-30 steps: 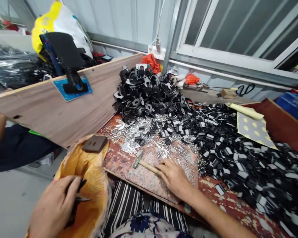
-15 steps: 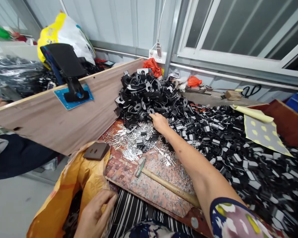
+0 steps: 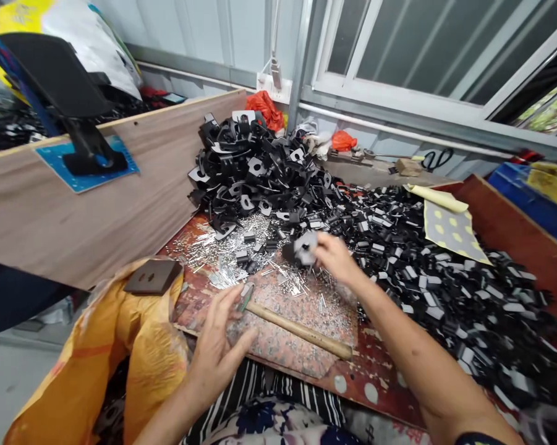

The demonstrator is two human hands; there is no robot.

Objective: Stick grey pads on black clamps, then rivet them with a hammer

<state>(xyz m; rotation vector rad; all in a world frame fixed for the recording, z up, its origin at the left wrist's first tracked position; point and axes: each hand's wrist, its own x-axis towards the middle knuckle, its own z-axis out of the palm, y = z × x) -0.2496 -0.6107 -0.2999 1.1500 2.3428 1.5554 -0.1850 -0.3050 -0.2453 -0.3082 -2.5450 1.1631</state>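
My right hand (image 3: 336,258) holds a black curved part (image 3: 305,248) with a hole in it, above the scattered metal pins (image 3: 227,254). Fingers apart and holding nothing, my left hand (image 3: 222,337) hovers at the table's front edge, by the head of a hammer. The hammer (image 3: 301,326) lies on the worn red board, its wooden handle pointing right. Behind my hands rises a heap of similar black parts (image 3: 259,161). Many small black pieces (image 3: 426,272) cover the right side.
A wooden plank (image 3: 134,191) stands along the left, bearing a blue plate with a black stand (image 3: 90,148). An orange sack (image 3: 97,340) with a brown block (image 3: 153,276) on it sits at front left. A yellow-spotted sheet (image 3: 452,228) and scissors (image 3: 438,159) lie at the right.
My right hand has come back from the heap with a black part in it. My left hand has moved right and up from beside the sack to the hammer head. The view has shifted right.
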